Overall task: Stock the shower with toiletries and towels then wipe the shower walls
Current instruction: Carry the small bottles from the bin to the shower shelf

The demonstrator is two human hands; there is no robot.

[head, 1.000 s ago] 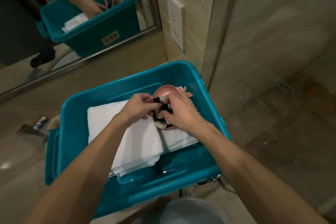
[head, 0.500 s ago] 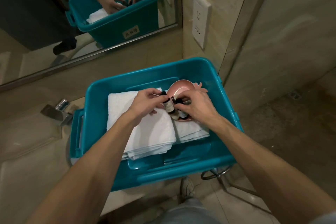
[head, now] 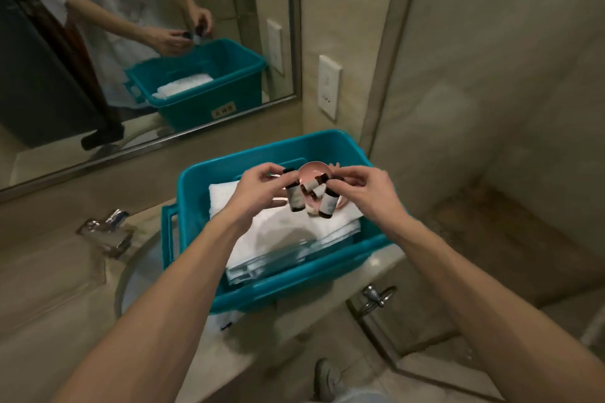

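Bathroom counter (head: 49, 271) under the mirror (head: 98, 42) carries a teal bin (head: 294, 291) with folded white towels (head: 262, 229) and a pink dish (head: 311, 170). Above the dish, left hand (head: 258, 188) pinches one small bottle (head: 294, 198) and right hand (head: 363, 188) pinches a second bottle (head: 328, 204). A third bottle (head: 309, 186) sits between them, holder unclear.

Left hand (head: 258, 189) and right hand (head: 364, 188) seemingly pinch bottles (head: 295, 199), forearms extended.

surface: beige stone counter (head: 49, 288) | on it: teal plastic bin (head: 294, 291), overlapping sink basin (head: 137, 278) | chrome faucet (head: 108, 232) left of bin
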